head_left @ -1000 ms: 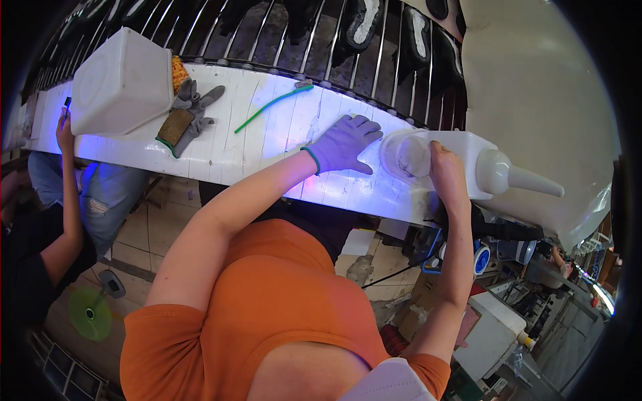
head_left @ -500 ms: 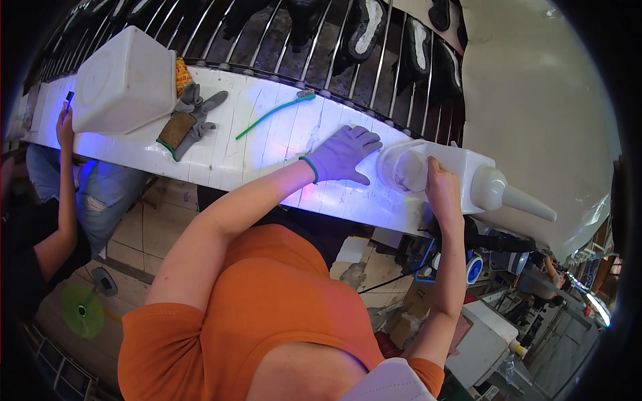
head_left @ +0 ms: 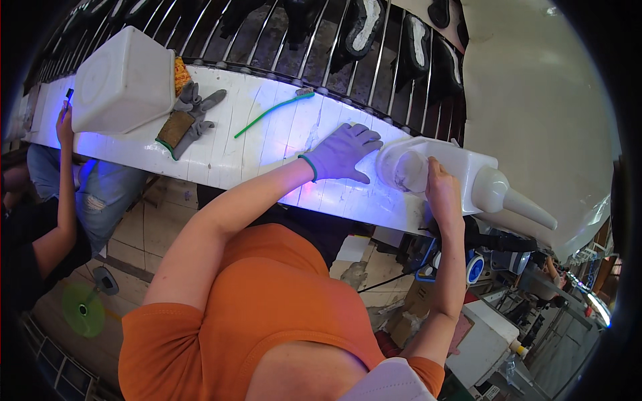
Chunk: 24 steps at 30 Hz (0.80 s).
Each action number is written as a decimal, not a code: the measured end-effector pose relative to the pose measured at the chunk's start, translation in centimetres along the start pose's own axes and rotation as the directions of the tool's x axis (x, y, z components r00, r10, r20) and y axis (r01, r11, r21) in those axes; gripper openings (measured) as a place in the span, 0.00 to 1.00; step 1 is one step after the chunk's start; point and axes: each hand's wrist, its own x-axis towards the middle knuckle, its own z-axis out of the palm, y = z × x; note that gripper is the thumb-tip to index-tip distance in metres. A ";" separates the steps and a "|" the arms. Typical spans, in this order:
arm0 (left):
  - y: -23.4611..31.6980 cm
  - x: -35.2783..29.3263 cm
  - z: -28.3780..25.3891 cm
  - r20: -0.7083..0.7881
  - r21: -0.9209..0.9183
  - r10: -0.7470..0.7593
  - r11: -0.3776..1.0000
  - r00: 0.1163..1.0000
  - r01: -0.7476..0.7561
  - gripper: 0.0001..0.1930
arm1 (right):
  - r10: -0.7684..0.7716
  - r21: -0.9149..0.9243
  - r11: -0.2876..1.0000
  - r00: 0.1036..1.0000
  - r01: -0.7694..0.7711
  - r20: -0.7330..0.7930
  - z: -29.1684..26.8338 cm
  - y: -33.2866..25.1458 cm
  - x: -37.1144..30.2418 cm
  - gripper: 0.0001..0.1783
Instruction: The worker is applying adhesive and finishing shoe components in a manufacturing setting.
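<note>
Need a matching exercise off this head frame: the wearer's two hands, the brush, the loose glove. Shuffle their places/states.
1. left hand
2. right hand
3. brush
4. loose glove

A. bare, near the white spouted container
B. right beside the big white tub
C. gloved and spread out
D. green-handled

Pairs: 1-C, 2-A, 3-D, 4-B

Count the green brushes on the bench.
1: the green brush lies on the bench between the boxy white tub and the gloved left hand; others could be hidden behind the tub.
</note>
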 end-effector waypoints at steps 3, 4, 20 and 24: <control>0.1 -0.1 0.0 -0.002 -0.009 -0.002 1.000 1.000 0.002 0.38 | -0.013 0.005 1.000 1.000 0.014 -0.025 -0.1 -0.2 -0.2 0.17; 0.1 -0.1 0.0 -0.009 -0.017 0.003 1.000 1.000 -0.004 0.37 | -0.016 0.005 1.000 1.000 0.016 -0.025 -0.1 -0.3 -0.4 0.17; 2.3 0.0 2.4 -0.102 -0.157 -0.173 0.975 0.980 0.156 0.23 | 0.047 0.070 0.997 0.998 -0.044 -0.032 -0.1 -0.4 -0.8 0.15; 2.9 -0.1 3.0 -0.149 -0.125 -0.208 0.974 0.967 0.190 0.20 | 0.035 0.076 0.997 0.998 -0.031 -0.043 -0.4 -0.5 -0.6 0.13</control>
